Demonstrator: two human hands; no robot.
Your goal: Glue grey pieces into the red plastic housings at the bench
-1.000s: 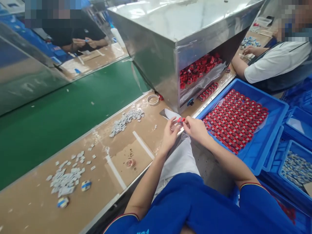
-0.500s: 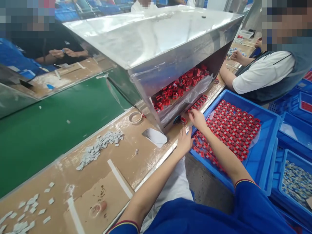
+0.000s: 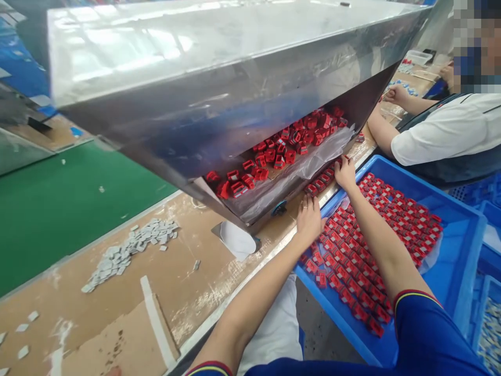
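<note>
**A:** Please tell me, where are the person's two hands?

**B:** The left hand (image 3: 309,222) is in the lower middle of the frame, at the metal edge of the bench, just beside the rim of the blue plastic tray (image 3: 462,224). It is open and I see it grips nothing. The right hand (image 3: 346,175) is higher, and its fingertips (image 3: 346,161) are just beside a short row of red plastic parts (image 3: 319,180). I cannot tell if this hand is holding one of them.

**A:** And the other red parts, where do they lie?

**B:** Many red parts (image 3: 352,266) stand in close rows inside the blue tray, under the two forearms. More lie loosely on a clear plastic sheet (image 3: 297,167) below the stainless steel hood (image 3: 195,78), which fills the top of the frame.

**A:** What is around them?

**B:** To the left, on the brown-covered bench (image 3: 188,308), there is a pile of small grey pieces (image 3: 129,253). A white scoop (image 3: 235,240) sits under the lower corner of the hood. A green conveyor belt (image 3: 78,193) runs at the left side. At the right, a co-worker in a white shirt (image 3: 442,136) has one hand (image 3: 395,95) raised over the bench farther back.
</note>
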